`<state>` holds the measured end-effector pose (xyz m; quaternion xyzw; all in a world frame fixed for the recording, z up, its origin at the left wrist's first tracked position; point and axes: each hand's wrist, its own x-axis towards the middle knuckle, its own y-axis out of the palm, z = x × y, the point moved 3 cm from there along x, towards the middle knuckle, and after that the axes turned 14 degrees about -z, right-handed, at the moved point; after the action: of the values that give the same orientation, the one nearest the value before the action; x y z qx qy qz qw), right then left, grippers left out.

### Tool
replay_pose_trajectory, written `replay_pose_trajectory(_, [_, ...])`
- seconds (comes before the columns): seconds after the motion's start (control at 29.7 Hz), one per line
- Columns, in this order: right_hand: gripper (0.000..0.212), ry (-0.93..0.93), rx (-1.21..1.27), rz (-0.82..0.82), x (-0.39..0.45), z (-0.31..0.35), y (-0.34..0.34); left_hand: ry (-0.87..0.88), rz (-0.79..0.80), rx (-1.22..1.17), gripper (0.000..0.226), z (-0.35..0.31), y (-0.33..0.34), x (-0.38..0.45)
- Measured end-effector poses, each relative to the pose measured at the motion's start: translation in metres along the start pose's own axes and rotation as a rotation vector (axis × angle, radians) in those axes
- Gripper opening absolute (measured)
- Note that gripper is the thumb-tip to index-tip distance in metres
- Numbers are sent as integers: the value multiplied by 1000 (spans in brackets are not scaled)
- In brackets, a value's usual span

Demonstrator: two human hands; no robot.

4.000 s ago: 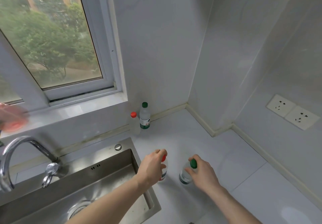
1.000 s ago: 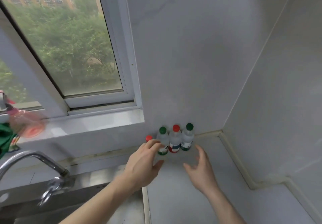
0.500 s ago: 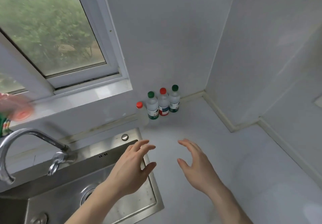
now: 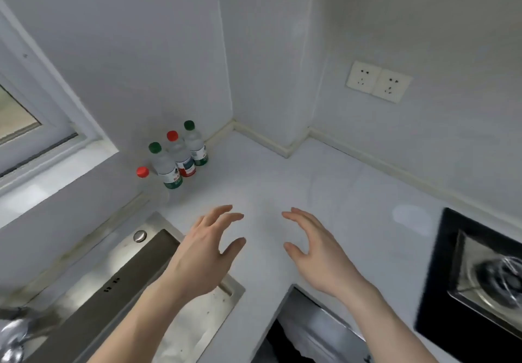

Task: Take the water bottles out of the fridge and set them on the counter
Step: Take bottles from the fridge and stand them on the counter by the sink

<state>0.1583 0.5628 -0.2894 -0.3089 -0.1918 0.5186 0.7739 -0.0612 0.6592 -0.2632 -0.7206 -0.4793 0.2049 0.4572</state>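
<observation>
Both of your hands were empty and spread wide: your left hand (image 4: 207,252) hung over the near right corner of the brushed steel sink (image 4: 158,255), your right hand (image 4: 316,252) over the bare pale grey stone counter (image 4: 324,182), fingers loosely curled and holding nothing. Four seconds before, each hand had gripped a bottle by the neck; a second before, they were just letting go beside the row. Since then you had drawn them back toward yourself, well apart from the bottles.

The four small clear plastic water bottles stood upright in a tight row at the far left of the counter, against the wall below the window sill: a red-capped bottle (image 4: 143,177) nearest the sink, then a green-capped bottle with a green label (image 4: 166,169), a red-capped bottle with a red label (image 4: 180,153), and a second green-capped one (image 4: 196,145) farthest back toward the corner. The first one's body was blurred, so I cannot say whether it touched its neighbour.

That suggests this pair was delivered and you were free to turn back to the fridge, which was out of view; whether more bottles waited there cannot be told.

Around you: a white double wall socket (image 4: 378,81) on the right wall, a black glass gas hob (image 4: 477,278) at near right, a chrome tap (image 4: 11,337) at near left. Nothing stood between your hands and the row.
</observation>
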Motion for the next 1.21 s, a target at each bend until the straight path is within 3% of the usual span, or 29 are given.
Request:
replay_pose_trajectory(0.37, [53, 272, 3, -412, -182, -40, -93, 425, 166, -141, 44, -111, 40, -40])
replay_pose_trajectory(0.51, [54, 364, 11, -626, -256, -56, -137, 621, 234, -225, 42, -189, 56, -60])
replay_pose_trajectory(0.71, [54, 471, 42, -798, -343, -69, -178, 831, 312, -328, 41, -284, 73, -97])
replay_pose_trajectory(0.98, [51, 670, -75, -1078, -533, -99, -234, 1169, 499, -464, 43, -448, 117, -236])
replay_pose_trajectory(1.21, [50, 768, -186, -1231, -674, -128, -270, 1308, 604, -518, 45, -537, 144, -357])
